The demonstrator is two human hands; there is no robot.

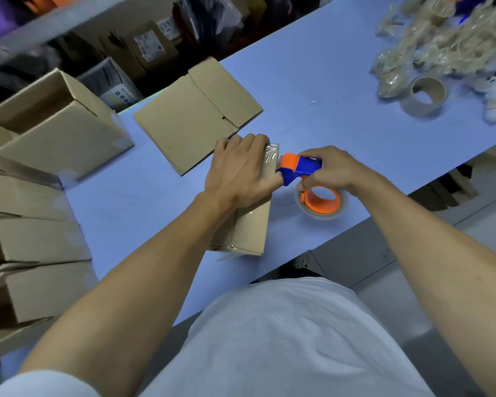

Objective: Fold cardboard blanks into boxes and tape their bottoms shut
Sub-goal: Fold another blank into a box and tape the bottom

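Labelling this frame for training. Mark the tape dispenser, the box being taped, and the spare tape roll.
tape dispenser (299, 167): head view, on its blue body.
box being taped (254, 224): head view, on its bare side wall.
spare tape roll (425, 96): head view, on its cardboard core.

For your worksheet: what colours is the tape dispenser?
Blue and orange tape dispenser, clearest in the head view.

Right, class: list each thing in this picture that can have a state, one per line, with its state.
Box under the left hand: bottom up, taped.
Left hand: pressing flat on that box.
Right hand: gripping the tape dispenser.
Flat blanks: unfolded.
Box at far left: folded, open.
Spare tape roll: lying unused.
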